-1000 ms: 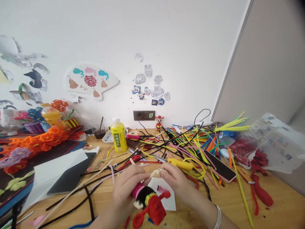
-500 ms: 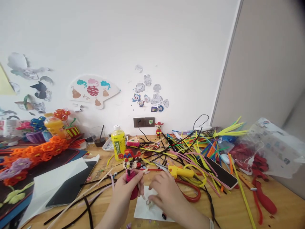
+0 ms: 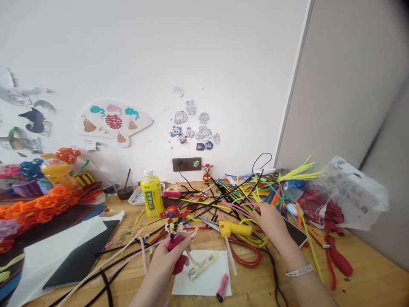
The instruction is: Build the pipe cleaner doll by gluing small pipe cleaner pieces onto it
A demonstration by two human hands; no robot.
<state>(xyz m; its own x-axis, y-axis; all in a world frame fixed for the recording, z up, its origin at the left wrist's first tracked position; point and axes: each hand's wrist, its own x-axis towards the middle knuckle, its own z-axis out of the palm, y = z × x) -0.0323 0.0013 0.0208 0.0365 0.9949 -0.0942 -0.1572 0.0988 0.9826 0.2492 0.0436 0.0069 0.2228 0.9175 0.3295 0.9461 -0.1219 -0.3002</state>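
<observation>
Left hand [image 3: 168,256] gripped the little pipe-cleaner doll [image 3: 174,232] upright — right hand [image 3: 271,219] reached over the yellow glue gun [image 3: 234,229], fingertips in the pipe cleaners [image 3: 255,196].

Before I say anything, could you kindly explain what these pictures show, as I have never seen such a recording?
There is no machine here: a person wears a camera on the head, looking forward and down at their own two bare hands. The left hand holds a small doll upright by its pink body. The right hand reaches into a pile of coloured fuzzy wires, beside a yellow glue gun; whether it grips any I cannot tell. On the wooden table a white sheet of paper lies before the hands, and a yellow bottle stands nearer the wall.
</observation>
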